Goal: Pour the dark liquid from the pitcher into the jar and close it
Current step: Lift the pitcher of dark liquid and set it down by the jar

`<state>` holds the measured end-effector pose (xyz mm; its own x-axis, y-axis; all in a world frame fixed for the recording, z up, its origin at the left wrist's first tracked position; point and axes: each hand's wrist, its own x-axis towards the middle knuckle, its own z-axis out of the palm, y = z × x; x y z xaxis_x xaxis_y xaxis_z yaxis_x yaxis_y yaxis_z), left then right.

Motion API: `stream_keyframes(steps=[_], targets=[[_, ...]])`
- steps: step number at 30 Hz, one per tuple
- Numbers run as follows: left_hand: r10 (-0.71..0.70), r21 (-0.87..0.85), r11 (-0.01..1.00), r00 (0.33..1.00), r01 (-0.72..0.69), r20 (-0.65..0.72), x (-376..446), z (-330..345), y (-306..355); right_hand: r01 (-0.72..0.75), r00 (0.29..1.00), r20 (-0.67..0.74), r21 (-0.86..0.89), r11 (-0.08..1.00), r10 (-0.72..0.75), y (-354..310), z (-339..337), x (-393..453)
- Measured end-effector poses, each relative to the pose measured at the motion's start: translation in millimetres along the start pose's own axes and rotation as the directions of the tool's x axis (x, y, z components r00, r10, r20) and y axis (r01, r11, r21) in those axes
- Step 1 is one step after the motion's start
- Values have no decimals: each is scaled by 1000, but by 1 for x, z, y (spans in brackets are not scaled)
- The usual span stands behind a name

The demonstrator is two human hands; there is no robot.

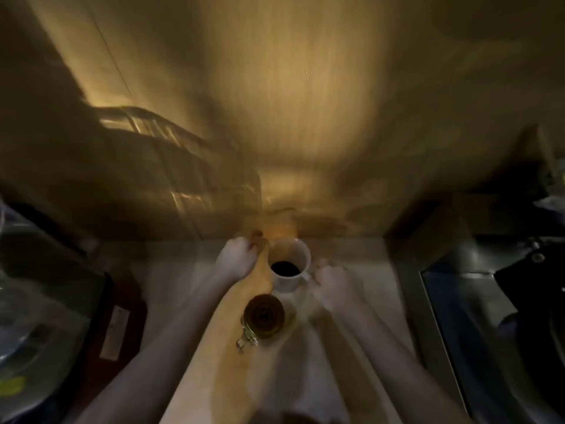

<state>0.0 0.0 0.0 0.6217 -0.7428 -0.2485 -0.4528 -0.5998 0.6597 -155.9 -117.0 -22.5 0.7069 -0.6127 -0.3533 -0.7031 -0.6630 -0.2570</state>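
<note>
Here, motion blur hides both grips: left hand (237, 260) and right hand (331, 284) flank the pitcher (289, 266), seemingly.

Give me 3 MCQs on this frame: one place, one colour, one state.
1. Where is the jar relative to the pitcher?
A. nearer the camera
B. behind it
C. inside it

2. What colour is the pitcher?
A. red
B. white
C. blue

3. Is the jar's mouth open?
A. yes, open
B. capped
C. the jar lies on its side

Answers:
1 A, the jar stands below the pitcher in the frame.
2 B, its wall is white around dark liquid.
3 A, you look straight into the upright jar, clasp hanging loose.
</note>
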Motion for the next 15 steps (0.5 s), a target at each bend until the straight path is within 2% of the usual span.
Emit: stream_keyframes(steps=[3, 5, 10, 13, 15], targets=[[-45, 86, 995, 998, 49, -37, 3, 17, -10, -6, 998, -63, 83, 997, 12, 3, 21, 0], [-68, 93, 993, 998, 69, -11, 2, 26, -12, 23, 996, -84, 148, 989, -10, 4, 35, -1], [-56, -172, 983, 995, 70, 85, 3, 36, -9, 54, 992, -126, 211, 976, -27, 2, 58, 0], [-120, -397, 902, 983, 167, 139, 5, 37, -10, 17, 992, -127, 264, 964, 17, 4, 63, 1], [-161, -481, 850, 975, 215, 152, 4, 34, -8, 23, 990, -141, 323, 946, 24, 5, 62, 1]])
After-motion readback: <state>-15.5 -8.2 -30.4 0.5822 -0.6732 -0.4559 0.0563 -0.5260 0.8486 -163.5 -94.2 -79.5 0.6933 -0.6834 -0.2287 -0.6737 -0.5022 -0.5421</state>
